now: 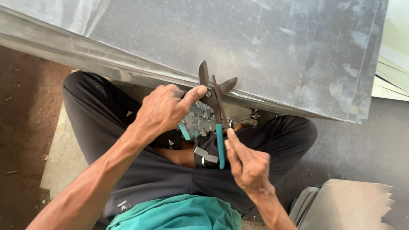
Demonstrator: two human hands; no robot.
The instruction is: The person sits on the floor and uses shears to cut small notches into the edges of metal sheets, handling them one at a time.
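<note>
Floor: bare brown earth at the left; a pale mat (59,157) lies under the seated person.
Person: sits cross-legged in dark trousers (102,115) and a green shirt (179,215), looking down at the lap.
Left hand (164,108): curled around the left handle (184,131) of the snips, thumb stretched along the top to the pivot; the fingers are closed on it.
Snips (215,100): held over the lap at the near edge of the sheet, teal-sleeved handles pointing at the person, blades spread wide and pointing up over the sheet's folded edge.
Right hand (249,164): fingers closed loosely on the right handle (220,147), pinching its lower end between thumb and forefinger.
Sheet (255,47): large grey galvanised metal, slanting across the top of the view, its near edge folded into a lip and resting over the knees.
Offcuts (204,121): small shiny metal scraps heaped in the lap just under the snips; a few flecks lie on the trousers.
Progress: judging by the scraps, some trimming is done; the blades stand open at the edge, so a cut seems in hand, and how much edge is left cannot be told.
Right side: a stack of pale sheets (392,79) at the far right, and a notched metal piece (353,204) on the floor by the right knee.
</note>
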